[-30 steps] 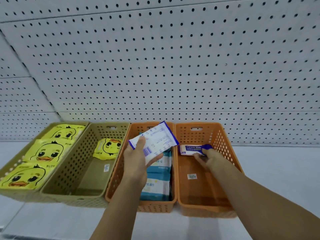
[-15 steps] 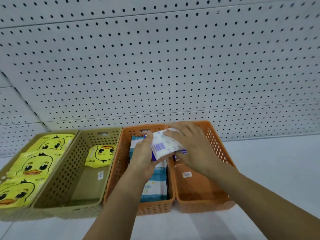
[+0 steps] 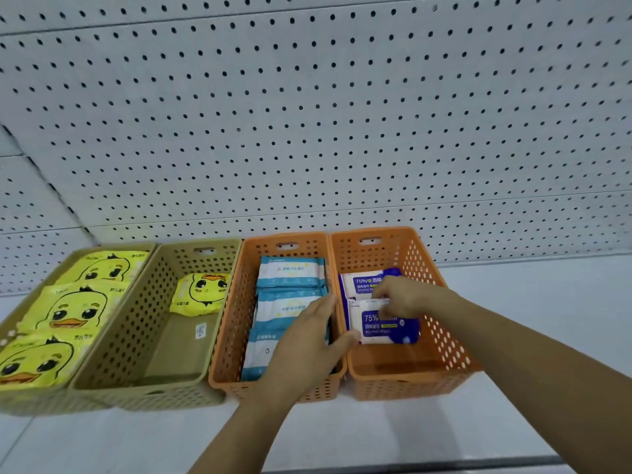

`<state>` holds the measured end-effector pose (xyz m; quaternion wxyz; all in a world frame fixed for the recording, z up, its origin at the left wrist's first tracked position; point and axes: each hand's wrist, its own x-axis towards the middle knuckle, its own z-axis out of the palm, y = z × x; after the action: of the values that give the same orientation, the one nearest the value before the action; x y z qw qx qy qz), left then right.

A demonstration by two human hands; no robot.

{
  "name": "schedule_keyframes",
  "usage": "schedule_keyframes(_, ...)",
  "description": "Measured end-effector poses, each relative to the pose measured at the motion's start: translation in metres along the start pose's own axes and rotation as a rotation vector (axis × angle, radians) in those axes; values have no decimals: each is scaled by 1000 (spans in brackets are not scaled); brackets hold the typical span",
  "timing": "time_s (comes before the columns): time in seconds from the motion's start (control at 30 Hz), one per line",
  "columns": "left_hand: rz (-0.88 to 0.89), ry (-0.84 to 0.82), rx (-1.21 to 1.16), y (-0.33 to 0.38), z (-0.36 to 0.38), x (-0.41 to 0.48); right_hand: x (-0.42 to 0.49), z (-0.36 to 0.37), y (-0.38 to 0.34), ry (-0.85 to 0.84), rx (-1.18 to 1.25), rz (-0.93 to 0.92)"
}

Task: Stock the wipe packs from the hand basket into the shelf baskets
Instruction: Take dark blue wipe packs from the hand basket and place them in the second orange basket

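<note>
Two purple-and-white 75% alcohol wipe packs lie in the right orange basket (image 3: 410, 384). The far pack (image 3: 357, 283) sits at the back. The near pack (image 3: 386, 328) lies just in front of it. My right hand (image 3: 407, 295) pinches the near pack's top edge with curled fingers. My left hand (image 3: 304, 340) lies with straight fingers over the rim between the two orange baskets, its thumb touching the near pack's lower left corner. The hand basket is out of view.
The left orange basket (image 3: 232, 330) holds three teal-and-white packs (image 3: 290, 271) in a row. One khaki basket (image 3: 136, 336) holds a single yellow duck pack (image 3: 201, 294); the far-left khaki basket (image 3: 20, 401) holds three duck packs (image 3: 68, 309). A pegboard wall rises behind the white shelf.
My left hand held the second purple pack up, then both hands brought it down. It now lies in the right orange basket in front of the first pack, with my right hand on it.
</note>
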<state>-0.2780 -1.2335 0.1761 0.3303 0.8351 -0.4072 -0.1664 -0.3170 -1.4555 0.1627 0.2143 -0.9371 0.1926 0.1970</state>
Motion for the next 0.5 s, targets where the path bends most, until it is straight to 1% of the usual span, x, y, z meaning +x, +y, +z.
schedule_keyframes(0.03,-4,8,-2,-1,2,0,1,4,0,61,-68,18)
schedule_keyframes(0.1,-11,17,-6,-4,4,0,2,13,2,227,-302,32)
schedule_keyframes(0.13,-12,17,-8,-4,4,0,1,18,2,278,-384,23)
schedule_keyframes(0.17,-12,18,-9,-4,4,0,-1,22,1,300,-409,12)
schedule_keyframes(0.23,-7,18,2,-5,5,2,-7,26,-2,253,-340,-9)
schedule_keyframes(0.3,-2,23,23,-7,8,4,-14,27,-6,126,-260,-6)
schedule_keyframes(0.37,-6,30,53,-11,10,5,-20,26,-13,37,-203,28)
schedule_keyframes(0.5,15,12,74,-15,10,7,-33,20,-27,-48,-53,100)
